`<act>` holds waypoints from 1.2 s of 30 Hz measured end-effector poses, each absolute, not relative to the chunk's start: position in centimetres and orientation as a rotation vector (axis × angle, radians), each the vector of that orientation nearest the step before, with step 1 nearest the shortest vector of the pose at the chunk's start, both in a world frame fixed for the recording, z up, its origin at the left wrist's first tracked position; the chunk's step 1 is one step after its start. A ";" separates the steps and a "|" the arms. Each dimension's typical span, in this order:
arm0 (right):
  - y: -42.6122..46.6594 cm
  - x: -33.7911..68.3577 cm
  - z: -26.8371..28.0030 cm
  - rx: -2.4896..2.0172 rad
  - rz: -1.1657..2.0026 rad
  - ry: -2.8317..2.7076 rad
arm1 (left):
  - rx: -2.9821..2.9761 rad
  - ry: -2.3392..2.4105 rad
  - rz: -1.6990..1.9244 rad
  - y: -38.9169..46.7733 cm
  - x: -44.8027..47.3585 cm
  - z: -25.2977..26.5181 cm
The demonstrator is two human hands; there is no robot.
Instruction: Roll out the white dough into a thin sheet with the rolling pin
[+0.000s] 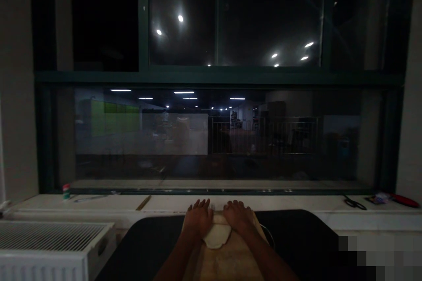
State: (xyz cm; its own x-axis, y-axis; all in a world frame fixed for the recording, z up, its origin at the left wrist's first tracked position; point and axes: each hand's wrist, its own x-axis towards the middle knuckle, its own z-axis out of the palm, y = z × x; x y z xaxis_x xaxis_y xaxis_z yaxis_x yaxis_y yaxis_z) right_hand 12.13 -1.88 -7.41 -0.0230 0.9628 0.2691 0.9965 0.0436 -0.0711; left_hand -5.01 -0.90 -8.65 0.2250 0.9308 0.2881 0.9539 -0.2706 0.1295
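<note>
A flattened piece of pale dough [216,236] lies on a wooden board [219,265] in front of me. Across its far part runs what looks like a rolling pin [221,218], its middle showing between my hands. My left hand [199,219] is over the pin's left end, fingers pointing forward and partly curled over it. On the other end rests my right hand [238,216], knuckles bent and fingers curled forward. The palms and the pin's ends are hidden beneath the hands. The dough's near edge is rounded and uneven.
The board stands on a black table [296,237] against a white windowsill [184,203]. On the sill are a small red-topped container [66,191], a brown strip [143,203], black scissors [354,203] and a red-handled item [405,200]. A radiator [49,237] stands left.
</note>
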 end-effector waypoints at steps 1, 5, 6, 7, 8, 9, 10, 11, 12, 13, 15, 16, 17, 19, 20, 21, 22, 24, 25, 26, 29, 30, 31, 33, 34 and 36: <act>-2.4 12.0 -7.4 -2.005 -0.211 -2.074 | -2.401 -1.843 -0.488 -1.3 -5.1 -8.7; -4.2 11.7 -7.6 -1.975 -0.294 -2.030 | -2.415 -1.813 -0.551 -3.0 -5.3 -8.6; -4.6 11.7 -7.8 -1.964 -0.309 -2.022 | -2.417 -1.805 -0.574 -3.5 -5.4 -8.5; -5.0 11.6 -7.9 -1.951 -0.317 -2.022 | -2.419 -1.798 -0.596 -3.9 -5.5 -8.5; -5.5 11.5 -7.9 -1.941 -0.318 -2.024 | -2.421 -1.792 -0.618 -4.4 -5.6 -8.5; -6.0 11.4 -8.0 -1.938 -0.313 -2.024 | -2.425 -1.785 -0.638 -4.9 -5.7 -8.6; -6.5 11.3 -8.0 -1.940 -0.304 -2.018 | -2.435 -1.773 -0.656 -5.4 -5.9 -8.7; -7.1 11.1 -8.0 -1.945 -0.294 -2.010 | -2.449 -1.758 -0.675 -5.9 -6.0 -8.8; -7.8 11.0 -7.9 -1.943 -0.285 -2.006 | -2.465 -1.740 -0.699 -6.4 -6.2 -8.9; -8.5 10.9 -7.9 -1.940 -0.274 -2.005 | -2.484 -1.723 -0.723 -6.8 -6.4 -9.1; -10.0 10.7 -7.9 -1.917 -0.256 -2.015 | -2.518 -1.713 -0.753 -7.5 -6.8 -9.5; -10.9 10.7 -7.9 -1.902 -0.251 -2.026 | -2.536 -1.709 -0.757 -7.8 -7.0 -9.6; -11.7 10.6 -7.9 -1.888 -0.241 -2.039 | -2.549 -1.704 -0.759 -8.1 -7.2 -9.7; -13.5 10.5 -8.1 -1.869 -0.204 -2.066 | -2.571 -1.676 -0.764 -8.6 -7.4 -9.7; -14.4 10.4 -8.4 -1.855 -0.183 -2.078 | -2.576 -1.656 -0.772 -8.8 -7.4 -9.7; -15.2 10.3 -8.7 -1.832 -0.160 -2.092 | -2.576 -1.641 -0.781 -9.1 -7.3 -9.6; -16.0 10.2 -9.1 -1.810 -0.135 -2.104 | -2.573 -1.638 -0.787 -9.3 -7.3 -9.5; -17.2 9.9 -10.3 -1.746 -0.092 -2.123 | -2.567 -1.658 -0.793 -9.6 -7.1 -9.5; -17.6 9.7 -10.9 -1.755 -0.041 -2.110 | -2.566 -1.678 -0.793 -9.6 -7.1 -9.5; -17.9 9.5 -11.6 -1.744 -0.009 -2.110 | -2.573 -1.699 -0.788 -9.7 -7.0 -9.6; -18.3 9.0 -12.9 -1.703 0.047 -2.179 | -2.615 -1.701 -0.778 -9.6 -7.1 -9.9; -18.3 9.0 -13.0 -1.704 0.051 -2.195 | -2.626 -1.687 -0.781 -9.6 -7.1 -9.9; -18.3 9.1 -12.9 -1.711 0.051 -2.204 | -2.631 -1.672 -0.789 -9.6 -7.2 -9.9; -18.3 9.5 -12.4 -1.738 0.047 -2.206 | -2.619 -1.665 -0.803 -9.6 -7.2 -9.6; -18.2 9.9 -12.1 -1.750 0.038 -2.204 | -2.608 -1.675 -0.799 -9.7 -7.1 -9.4; -17.9 11.1 -11.5 -1.777 -0.015 -2.169 | -2.588 -1.701 -0.763 -9.8 -6.9 -8.7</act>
